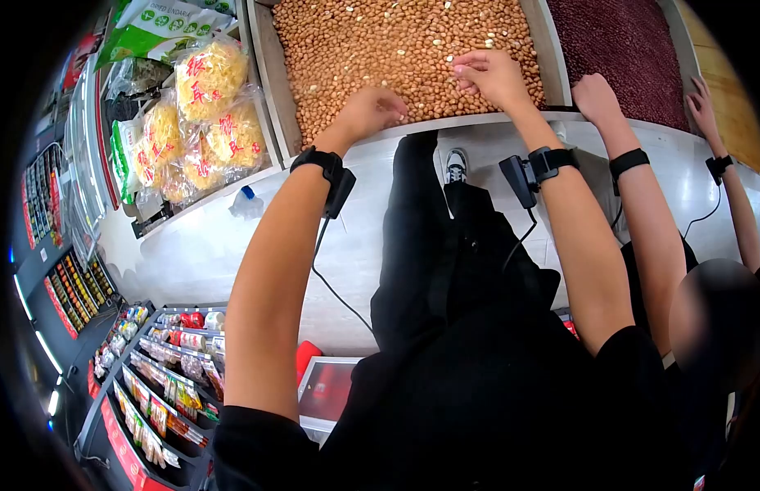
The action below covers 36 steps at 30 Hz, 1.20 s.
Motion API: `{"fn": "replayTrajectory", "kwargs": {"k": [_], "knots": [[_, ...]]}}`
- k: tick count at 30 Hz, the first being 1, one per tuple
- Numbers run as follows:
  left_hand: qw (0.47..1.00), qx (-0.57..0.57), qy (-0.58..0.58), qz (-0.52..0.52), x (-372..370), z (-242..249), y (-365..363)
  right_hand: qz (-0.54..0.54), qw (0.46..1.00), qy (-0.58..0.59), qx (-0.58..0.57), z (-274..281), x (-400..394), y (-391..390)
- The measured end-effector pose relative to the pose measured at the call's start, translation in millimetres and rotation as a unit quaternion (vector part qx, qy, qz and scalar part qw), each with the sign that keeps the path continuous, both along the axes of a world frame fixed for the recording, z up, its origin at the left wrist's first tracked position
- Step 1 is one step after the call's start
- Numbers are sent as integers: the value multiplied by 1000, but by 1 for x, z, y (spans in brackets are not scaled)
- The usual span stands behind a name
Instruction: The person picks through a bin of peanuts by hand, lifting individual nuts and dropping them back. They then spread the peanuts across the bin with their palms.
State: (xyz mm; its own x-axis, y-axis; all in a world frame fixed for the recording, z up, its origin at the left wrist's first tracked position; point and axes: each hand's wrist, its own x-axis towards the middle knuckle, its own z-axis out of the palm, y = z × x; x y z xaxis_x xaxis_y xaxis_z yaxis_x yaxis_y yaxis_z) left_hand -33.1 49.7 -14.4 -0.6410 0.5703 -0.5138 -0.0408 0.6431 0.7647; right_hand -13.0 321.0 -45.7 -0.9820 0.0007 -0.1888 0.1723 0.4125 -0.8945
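A wooden bin (275,90) holds a wide layer of brown peanuts (355,49), with a few pale ones among them. My left hand (372,112) is over the bin's front edge, its fingers curled in near the peanuts; whatever it may hold is hidden. Farther right, my right hand (493,79) hovers at the peanuts' surface with thumb and fingertips pinched together. A small pale piece shows at its fingertips, too small to name. Both wrists wear black bands with a cabled device.
Bagged dried noodles (212,74) fill a bin at left. Dark red beans (621,49) lie in the right bin, where a co-worker's hands (597,98) rest at its edges. Packaged goods (171,385) stand on racks lower left. A red-and-white box (327,389) is behind me.
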Motion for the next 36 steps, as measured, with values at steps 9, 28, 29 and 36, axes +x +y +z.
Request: {"fn": "replayTrajectory", "kwargs": {"k": [9, 28, 29, 36], "knots": [[979, 69, -97, 166, 9, 1, -1, -135, 981, 1, -139, 23, 24, -2], [912, -62, 298, 276, 23, -4, 17, -102, 962, 72, 244, 42, 31, -28], [868, -125, 434, 205, 28, -7, 22, -108, 960, 71, 249, 42, 31, -28], [938, -166, 304, -23, -6, 7, 49, -107, 955, 105, 255, 38, 32, -25]]}}
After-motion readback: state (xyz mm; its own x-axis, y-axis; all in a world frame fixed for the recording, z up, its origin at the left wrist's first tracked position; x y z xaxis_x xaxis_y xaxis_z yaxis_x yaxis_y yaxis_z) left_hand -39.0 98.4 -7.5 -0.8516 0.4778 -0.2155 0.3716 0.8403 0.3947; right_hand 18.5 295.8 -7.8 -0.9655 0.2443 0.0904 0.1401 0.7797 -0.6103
